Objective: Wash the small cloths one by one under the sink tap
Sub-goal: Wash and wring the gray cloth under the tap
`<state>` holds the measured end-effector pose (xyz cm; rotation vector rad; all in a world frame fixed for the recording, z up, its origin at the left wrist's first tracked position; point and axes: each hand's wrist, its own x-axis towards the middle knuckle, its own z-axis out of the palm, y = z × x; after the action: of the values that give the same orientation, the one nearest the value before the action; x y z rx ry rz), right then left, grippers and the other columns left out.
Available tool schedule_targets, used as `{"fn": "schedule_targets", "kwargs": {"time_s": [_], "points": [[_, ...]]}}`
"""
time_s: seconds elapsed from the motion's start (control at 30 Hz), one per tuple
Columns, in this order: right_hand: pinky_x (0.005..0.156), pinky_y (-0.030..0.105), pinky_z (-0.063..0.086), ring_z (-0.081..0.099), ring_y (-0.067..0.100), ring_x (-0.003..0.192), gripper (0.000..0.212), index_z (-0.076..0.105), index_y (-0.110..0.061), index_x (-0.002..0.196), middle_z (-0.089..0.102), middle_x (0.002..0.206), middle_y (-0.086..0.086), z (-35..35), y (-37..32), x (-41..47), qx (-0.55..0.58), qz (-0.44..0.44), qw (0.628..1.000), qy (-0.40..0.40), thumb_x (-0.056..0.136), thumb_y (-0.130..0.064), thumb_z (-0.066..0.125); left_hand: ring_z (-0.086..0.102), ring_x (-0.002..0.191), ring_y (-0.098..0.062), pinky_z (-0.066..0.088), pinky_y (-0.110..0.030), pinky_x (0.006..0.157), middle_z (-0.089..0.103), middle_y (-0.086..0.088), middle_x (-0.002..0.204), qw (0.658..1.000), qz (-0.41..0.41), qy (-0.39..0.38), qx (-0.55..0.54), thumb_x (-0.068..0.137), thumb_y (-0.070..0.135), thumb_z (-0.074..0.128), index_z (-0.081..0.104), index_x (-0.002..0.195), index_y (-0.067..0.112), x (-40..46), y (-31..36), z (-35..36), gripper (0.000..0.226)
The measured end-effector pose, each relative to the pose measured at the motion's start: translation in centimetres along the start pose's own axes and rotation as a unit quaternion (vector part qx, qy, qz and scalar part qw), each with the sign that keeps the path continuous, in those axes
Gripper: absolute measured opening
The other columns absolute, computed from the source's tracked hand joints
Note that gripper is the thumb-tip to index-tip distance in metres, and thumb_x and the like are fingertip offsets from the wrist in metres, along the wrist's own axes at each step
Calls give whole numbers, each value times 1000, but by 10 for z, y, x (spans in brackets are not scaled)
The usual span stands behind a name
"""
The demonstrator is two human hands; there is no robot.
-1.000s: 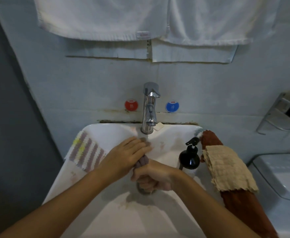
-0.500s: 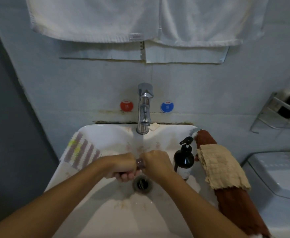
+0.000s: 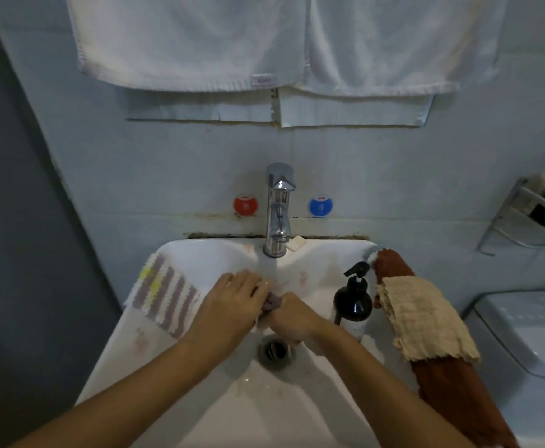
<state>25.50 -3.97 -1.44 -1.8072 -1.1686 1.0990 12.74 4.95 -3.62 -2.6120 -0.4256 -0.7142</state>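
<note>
A small mauve cloth (image 3: 272, 301) is bunched between my two hands over the white sink (image 3: 200, 253), just below the running chrome tap (image 3: 277, 208). My left hand (image 3: 232, 305) lies over the cloth's left side with fingers pressed on it. My right hand (image 3: 292, 318) is curled around its right end, above the drain (image 3: 274, 350). Most of the cloth is hidden by my fingers. A purple-and-white striped cloth (image 3: 164, 295) hangs over the sink's left rim. A beige cloth (image 3: 423, 318) lies on a rust-brown cloth (image 3: 458, 383) along the right rim.
A black pump bottle (image 3: 353, 302) stands on the sink's right side, close to my right hand. A soap bar (image 3: 297, 243) sits by the tap base. White towels (image 3: 264, 43) hang above. A wire rack (image 3: 529, 218) and a white appliance (image 3: 523, 334) are at right.
My hands have shifted on the cloth: the left hand opened from a fist to lie flat over it, and both moved slightly back toward the water stream. The view has shifted a little.
</note>
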Motion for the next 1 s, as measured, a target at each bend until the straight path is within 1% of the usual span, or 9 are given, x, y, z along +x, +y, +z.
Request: {"fn": "schedule_targets", "kwargs": {"time_s": [0.1, 0.23, 0.37, 0.47, 0.53, 0.63, 0.73, 0.83, 1.0], "points": [[45, 24, 17, 22, 13, 43, 42, 36, -21, 57, 29, 50, 0, -7, -3, -3, 86, 48, 985, -145, 82, 3, 58, 60, 63, -25, 51, -33, 52, 62, -9, 71, 999, 15, 14, 33, 63, 5, 79, 64, 82, 9, 5, -3, -1, 24], [53, 27, 32, 44, 21, 57, 32, 44, -14, 58, 43, 56, 0, 1, 8, 10, -234, 11, 972, -3, 84, -11, 64, 66, 92, -32, 47, -32, 70, 68, -13, 101, 955, -92, -282, -9, 80, 8, 63, 65, 103, 8, 21, 12, -22, 23], [64, 28, 31, 55, 29, 71, 19, 68, -12, 85, 60, 79, 7, 0, 16, 12, -468, -128, 864, 133, 95, -26, 60, 57, 63, -26, 38, -23, 51, 60, -13, 75, 817, -229, -435, -302, 84, 9, 57, 58, 71, 9, 38, 16, -23, 13], [53, 22, 28, 59, 21, 50, 20, 67, -17, 63, 62, 57, 2, -7, 21, 14, -526, -223, 792, 214, 67, -21, 87, 32, 37, -13, 21, -19, 41, 47, -3, 48, 667, -294, -518, -447, 78, -3, 42, 54, 66, 11, 46, 0, -30, 22], [48, 17, 29, 51, 15, 37, 29, 62, -21, 54, 55, 46, -4, -12, 24, 18, -499, -253, 788, 258, 55, -19, 91, 26, 38, -10, 14, -21, 42, 44, 0, 46, 613, -301, -529, -504, 78, -5, 37, 50, 70, 12, 50, -4, -38, 23], [54, 24, 46, 60, 19, 53, 12, 68, -17, 70, 62, 60, 0, -10, 31, 20, -449, -249, 814, 273, 78, -17, 78, 39, 41, -11, 29, -21, 38, 51, -2, 55, 640, -300, -494, -507, 82, -5, 43, 54, 79, 10, 50, -4, -38, 19], [67, 29, 48, 62, 19, 78, 12, 69, -16, 96, 66, 85, 2, -5, 31, 19, -296, -39, 926, 233, 93, -27, 63, 64, 87, -21, 56, -33, 68, 60, -7, 102, 781, -293, -387, -392, 87, 8, 59, 49, 119, 9, 45, -2, -29, 34], [72, 34, 52, 64, 22, 87, 23, 64, -16, 101, 66, 92, 2, -1, 34, 25, -130, 54, 975, 174, 87, -34, 71, 46, 122, -27, 42, -37, 98, 43, -8, 133, 875, -358, -211, -250, 88, 24, 66, 30, 140, 13, 32, 7, -29, 64], [71, 39, 58, 66, 22, 88, 44, 47, -16, 112, 66, 106, 6, 7, 21, 19, 32, -31, 987, 152, 84, -30, 78, 65, 92, -23, 54, -40, 87, 68, -7, 104, 706, -525, -50, -472, 93, 30, 62, 52, 103, 17, 24, 17, -17, 19]]}}
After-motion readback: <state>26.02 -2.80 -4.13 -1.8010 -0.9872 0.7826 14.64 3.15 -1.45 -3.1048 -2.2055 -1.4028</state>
